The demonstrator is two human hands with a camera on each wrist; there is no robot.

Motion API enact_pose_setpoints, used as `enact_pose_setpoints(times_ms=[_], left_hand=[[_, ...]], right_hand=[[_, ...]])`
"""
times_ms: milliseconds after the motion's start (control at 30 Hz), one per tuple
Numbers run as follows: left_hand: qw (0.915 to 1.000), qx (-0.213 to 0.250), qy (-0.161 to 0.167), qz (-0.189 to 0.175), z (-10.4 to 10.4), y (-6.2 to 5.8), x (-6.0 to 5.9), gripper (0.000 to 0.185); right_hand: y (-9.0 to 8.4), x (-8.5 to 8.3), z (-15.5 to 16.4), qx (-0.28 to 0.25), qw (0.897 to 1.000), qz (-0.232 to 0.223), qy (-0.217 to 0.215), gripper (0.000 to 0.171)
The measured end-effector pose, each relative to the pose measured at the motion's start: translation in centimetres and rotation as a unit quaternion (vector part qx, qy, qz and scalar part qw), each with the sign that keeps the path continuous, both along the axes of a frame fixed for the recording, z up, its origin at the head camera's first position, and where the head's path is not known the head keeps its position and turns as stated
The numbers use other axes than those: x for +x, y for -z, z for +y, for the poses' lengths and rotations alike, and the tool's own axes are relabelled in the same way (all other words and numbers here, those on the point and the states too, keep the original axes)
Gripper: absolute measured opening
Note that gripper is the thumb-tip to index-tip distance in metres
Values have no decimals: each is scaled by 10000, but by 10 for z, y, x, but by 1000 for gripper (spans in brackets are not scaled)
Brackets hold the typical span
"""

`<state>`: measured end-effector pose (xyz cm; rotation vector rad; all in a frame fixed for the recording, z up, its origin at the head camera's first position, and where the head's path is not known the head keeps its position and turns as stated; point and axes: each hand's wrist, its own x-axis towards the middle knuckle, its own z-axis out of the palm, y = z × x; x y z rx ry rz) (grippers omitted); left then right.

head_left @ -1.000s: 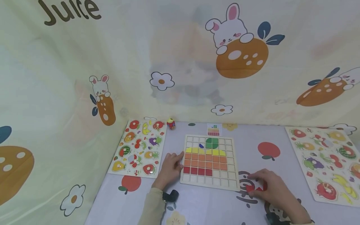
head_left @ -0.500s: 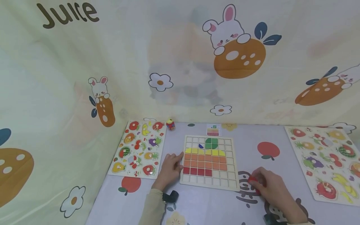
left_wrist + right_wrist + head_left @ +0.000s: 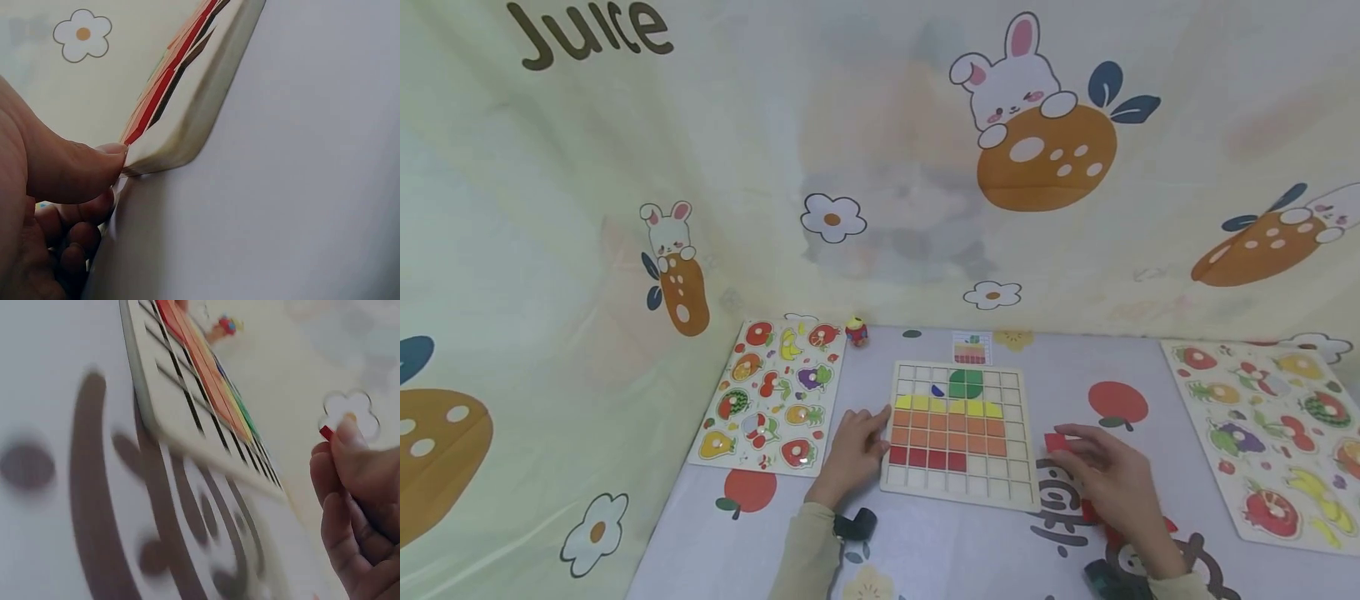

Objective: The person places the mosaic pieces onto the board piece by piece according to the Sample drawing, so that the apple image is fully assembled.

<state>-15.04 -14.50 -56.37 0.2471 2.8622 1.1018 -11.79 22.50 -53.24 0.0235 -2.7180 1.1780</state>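
Note:
A pale wooden grid board [image 3: 1000, 487] lies on the table in the head view. Rows of red [image 3: 917, 457], orange and yellow tiles fill part of it, with green and blue pieces higher up. My left hand [image 3: 853, 446] touches the board's left edge, index finger and thumb spread along it; in the left wrist view the thumb [image 3: 75, 165] presses the edge near a corner. To the right of the board, my right hand [image 3: 1116, 479] pinches a red square tile [image 3: 1057, 442] between thumb and fingers, also seen edge-on in the right wrist view. More red pieces [image 3: 1088, 510] lie partly hidden beneath that hand.
Fruit puzzle boards lie at the left [image 3: 775, 392] and right [image 3: 1247, 417]. Behind the grid board are a small picture card [image 3: 972, 348] and a little red-and-yellow figure [image 3: 856, 331]. A printed curtain [image 3: 895, 150] rises behind the table.
My right hand has lifted a red tile from the loose red pieces and moved it slightly up the table, away from me. The left hand and the board have stayed put.

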Motion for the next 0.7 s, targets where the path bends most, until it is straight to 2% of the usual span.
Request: enact_pose_setpoints(times_ms=[200,367,600,700], left_hand=[[10000,-3,-6,-71,1,1,-1,57],[10000,-13,14,8,1,0,-2,56],[10000,-22,33,49,0,0,-1,56],[10000,-25,35,36,0,0,-1,56]], right_hand=[[3,-2,-31,-430,9985,-251,-208,39],[10,-3,-48,-420,9966,-480,-530,35],[22,-1,-62,-313,9974,-73,-647,34],[26,-1,-65,-284,9972,-127,-687,34]])
